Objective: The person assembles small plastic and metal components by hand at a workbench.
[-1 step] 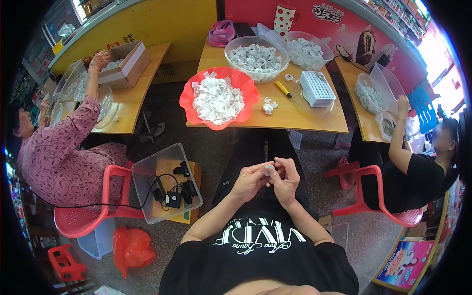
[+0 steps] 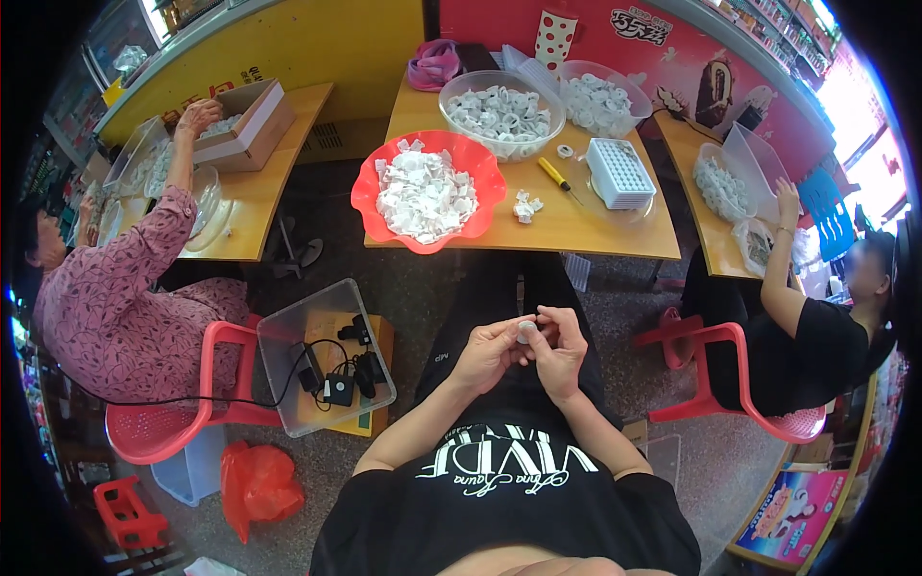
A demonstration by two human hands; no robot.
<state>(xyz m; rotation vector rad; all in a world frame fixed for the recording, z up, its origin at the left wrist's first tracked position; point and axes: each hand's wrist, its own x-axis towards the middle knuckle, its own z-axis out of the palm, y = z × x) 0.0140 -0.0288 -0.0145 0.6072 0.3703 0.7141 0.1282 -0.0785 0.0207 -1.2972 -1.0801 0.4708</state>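
Left hand (image 2: 487,358) and right hand (image 2: 561,357) pinch a round, white, plasticky-looking bit (image 2: 526,332) mid-frame. Black T-shirt (image 2: 408,518) below's got white lettering (image 2: 509,463).

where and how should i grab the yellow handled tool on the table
Probably by the thick yellow handle, from above, pinching across its width: it lies flat on the table, with the thin metal shaft pointing away to the near right.

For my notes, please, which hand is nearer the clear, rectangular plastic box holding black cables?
Left: the left hand is right of the box; right hand, farther right.
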